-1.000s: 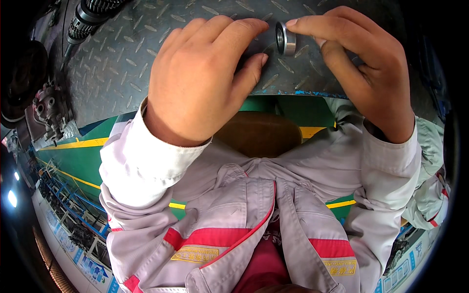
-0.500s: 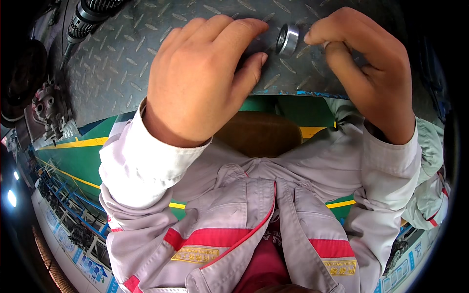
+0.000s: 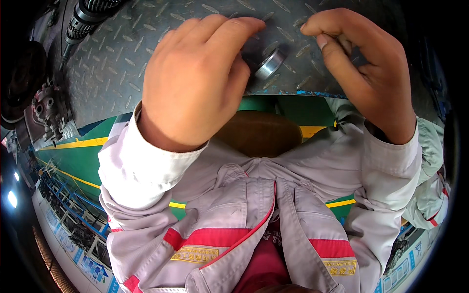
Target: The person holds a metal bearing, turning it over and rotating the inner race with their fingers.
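A shiny metal bearing ring [image 3: 270, 64] sits tilted on the dark checker-plate bench top [image 3: 117, 73], between my two hands and close to the near edge. My left hand [image 3: 195, 78] hovers over the plate just left of the ring, back upward, index finger stretched out and thumb bent below it. The ring's left end is near that thumb; whether they touch I cannot tell. To the right, my right hand [image 3: 364, 63] stays apart from the ring, with a gap between its thumb and index finger and nothing in it. Its other fingers are curled and partly hidden.
At the far left a geared shaft [image 3: 83, 24] lies on the plate. A cast metal part [image 3: 49, 107] stands by the left corner. Below the bench edge is a brown stool seat [image 3: 261, 134] between my legs. Another person's pale sleeve [image 3: 430, 146] shows at right.
The ring has moved left and nearer to me, and is tilted differently. My left thumb has drawn in. My right thumb and index finger have spread farther apart.
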